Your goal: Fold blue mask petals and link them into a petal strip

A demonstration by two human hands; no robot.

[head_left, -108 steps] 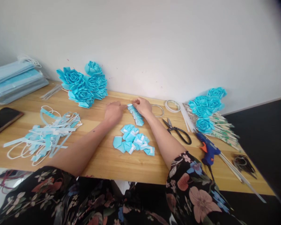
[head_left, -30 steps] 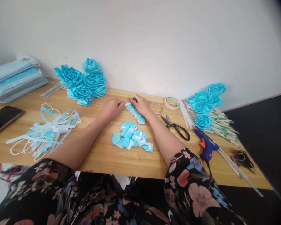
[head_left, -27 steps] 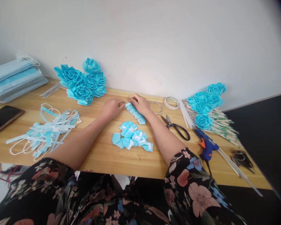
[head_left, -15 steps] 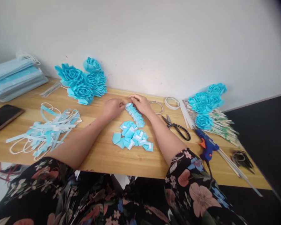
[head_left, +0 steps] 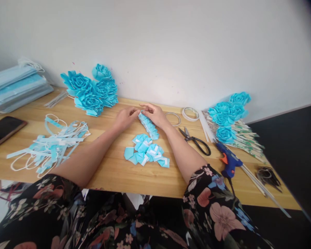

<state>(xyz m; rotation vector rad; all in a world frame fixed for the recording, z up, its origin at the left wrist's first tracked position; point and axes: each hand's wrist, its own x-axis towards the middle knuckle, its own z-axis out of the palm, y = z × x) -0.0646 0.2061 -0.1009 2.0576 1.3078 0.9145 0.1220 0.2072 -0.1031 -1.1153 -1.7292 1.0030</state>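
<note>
A strip of overlapping folded blue petals (head_left: pixel 149 127) runs toward me from between my hands on the wooden table. My left hand (head_left: pixel 127 116) pinches the strip's far end from the left, fingers closed. From the right, my right hand (head_left: pixel 154 113) closes thumb and fingers on that same end. The fingertips nearly meet there, and they partly hide the end. Just nearer to me lies a loose pile of folded blue petals (head_left: pixel 147 151), several with white tape on them.
Cut mask strips and ear loops (head_left: pixel 55 143), a phone (head_left: pixel 6 131) and stacked masks (head_left: pixel 18 88) lie left. Blue fabric flowers (head_left: pixel 89 90) stand behind. On the right are tape rolls (head_left: pixel 190 114), scissors (head_left: pixel 195 140), a glue gun (head_left: pixel 229 160), more flowers (head_left: pixel 228 114) and sticks (head_left: pixel 248 138).
The strip's far end has risen slightly and the strip has shifted a little away from me. My left hand has moved slightly rightward, bringing the fingertips of both hands closer together.
</note>
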